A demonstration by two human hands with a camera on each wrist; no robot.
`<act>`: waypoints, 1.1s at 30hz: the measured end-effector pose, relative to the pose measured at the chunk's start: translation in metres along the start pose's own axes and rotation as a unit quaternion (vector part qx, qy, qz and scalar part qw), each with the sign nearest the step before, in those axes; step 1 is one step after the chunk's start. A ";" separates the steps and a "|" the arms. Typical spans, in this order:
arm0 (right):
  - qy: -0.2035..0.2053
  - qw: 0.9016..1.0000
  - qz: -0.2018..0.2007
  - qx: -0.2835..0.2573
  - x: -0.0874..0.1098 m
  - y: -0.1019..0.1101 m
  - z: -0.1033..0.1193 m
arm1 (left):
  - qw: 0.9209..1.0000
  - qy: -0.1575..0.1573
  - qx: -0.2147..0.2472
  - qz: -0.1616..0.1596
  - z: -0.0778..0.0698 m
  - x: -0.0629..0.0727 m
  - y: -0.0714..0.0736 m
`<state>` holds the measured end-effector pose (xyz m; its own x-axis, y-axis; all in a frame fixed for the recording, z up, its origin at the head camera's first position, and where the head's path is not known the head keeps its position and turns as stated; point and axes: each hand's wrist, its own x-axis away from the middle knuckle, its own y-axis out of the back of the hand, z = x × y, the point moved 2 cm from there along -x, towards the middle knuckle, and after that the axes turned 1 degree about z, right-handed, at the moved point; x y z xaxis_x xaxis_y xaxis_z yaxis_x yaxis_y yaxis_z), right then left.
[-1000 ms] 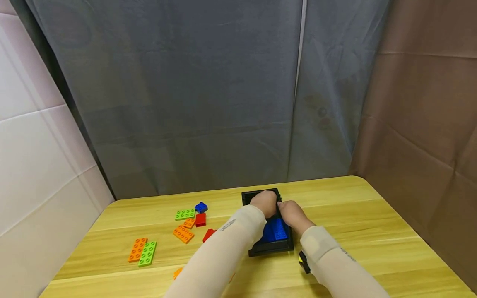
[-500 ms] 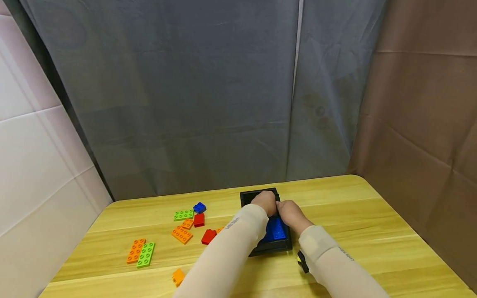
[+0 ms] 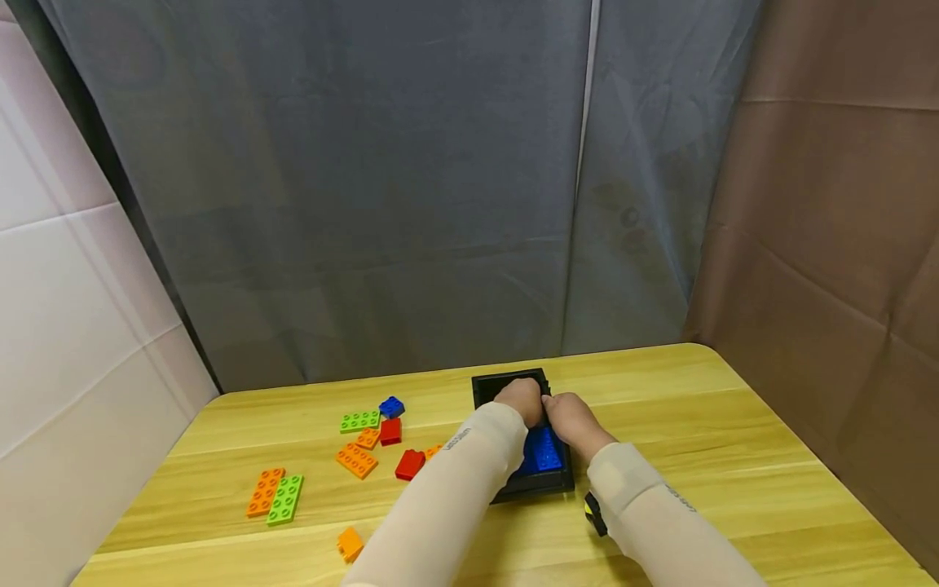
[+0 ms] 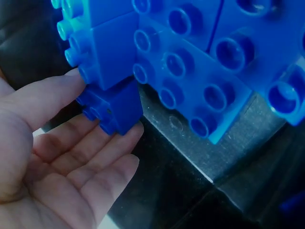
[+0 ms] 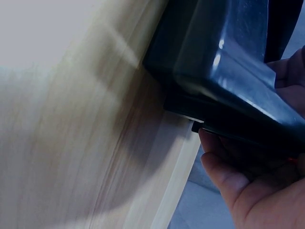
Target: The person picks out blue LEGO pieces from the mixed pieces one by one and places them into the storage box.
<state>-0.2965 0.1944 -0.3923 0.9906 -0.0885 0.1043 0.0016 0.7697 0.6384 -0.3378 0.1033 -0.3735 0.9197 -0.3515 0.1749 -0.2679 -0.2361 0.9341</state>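
Note:
A black tray [image 3: 534, 487] stands towards the back of the table, with several blue toy bricks [image 3: 545, 451] inside it. My left hand [image 3: 521, 401] reaches into it. In the left wrist view the thumb and fingers pinch a small blue brick [image 4: 125, 105] from either side, right by other blue studded bricks [image 4: 176, 64]. At the tray's right side my right hand [image 3: 575, 422] grips the edge. The right wrist view shows the fingers [image 5: 224, 176] at the underside of the black wall [image 5: 228, 90].
Left of the tray lie loose bricks: a blue one [image 3: 392, 407], red ones [image 3: 390, 431] [image 3: 409, 465], green ones [image 3: 360, 421] [image 3: 285, 500] and orange ones [image 3: 357, 461] [image 3: 265, 492]. Another orange brick [image 3: 350, 544] is near the left sleeve. A grey curtain [image 3: 396, 204] hangs behind the table.
The left forearm has shifted slightly right, uncovering more of the red brick and the near orange brick. Both hands stay at the tray.

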 end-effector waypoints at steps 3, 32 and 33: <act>0.001 1.000 -0.002 0.001 0.000 0.000 0.000 | 1.000 0.002 0.000 0.001 0.001 -0.001 -0.002; -0.003 1.000 -0.009 0.027 -0.005 -0.001 -0.003 | 0.999 0.009 0.025 0.035 0.003 -0.002 -0.007; -0.002 1.000 -0.010 0.028 -0.005 -0.001 -0.003 | 0.999 0.009 0.027 0.037 0.003 -0.002 -0.006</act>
<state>-0.3011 0.1955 -0.3960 0.9898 -0.1061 0.0948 0.0131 0.7314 0.6818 -0.3386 0.1030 -0.3807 0.9017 -0.3538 0.2487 -0.3498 -0.2584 0.9005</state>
